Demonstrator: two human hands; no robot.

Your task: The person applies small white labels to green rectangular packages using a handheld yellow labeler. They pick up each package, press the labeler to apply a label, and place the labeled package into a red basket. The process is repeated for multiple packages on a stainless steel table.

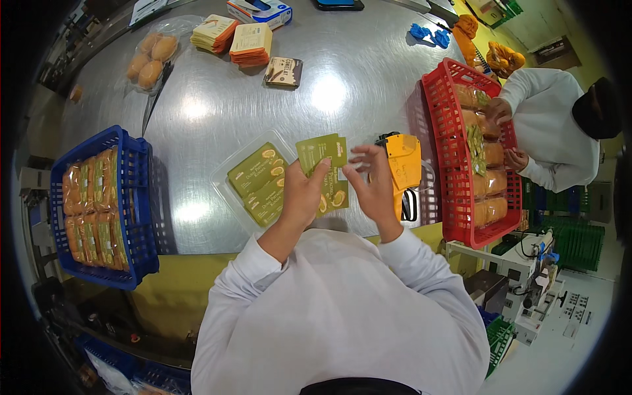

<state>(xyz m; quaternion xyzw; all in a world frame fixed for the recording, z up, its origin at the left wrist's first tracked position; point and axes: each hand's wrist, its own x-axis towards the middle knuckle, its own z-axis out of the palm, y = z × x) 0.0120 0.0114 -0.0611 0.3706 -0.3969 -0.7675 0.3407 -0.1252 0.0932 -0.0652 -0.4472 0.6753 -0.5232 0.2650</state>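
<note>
My left hand point(302, 190) grips several green printed cards point(321, 150), fanned out, with the thumb on top. Just right of the cards is my right hand point(369, 183), its fingers apart and nothing seen in it. Under and left of my left hand, a clear plastic container point(220, 190) holds more green cards point(256, 173) in stacks. A yellow handheld tool point(405, 160), probably a label gun, lies on the steel table beside my right hand.
A blue crate point(140, 207) of packed buns stands left, a red crate point(447, 163) of packed bread right, where a co-worker point(548, 118) reaches in. Farther back are bagged buns point(152, 59), card stacks point(251, 42), a dark-and-cream card pack point(283, 72), a box point(276, 15) and blue gloves point(429, 35).
</note>
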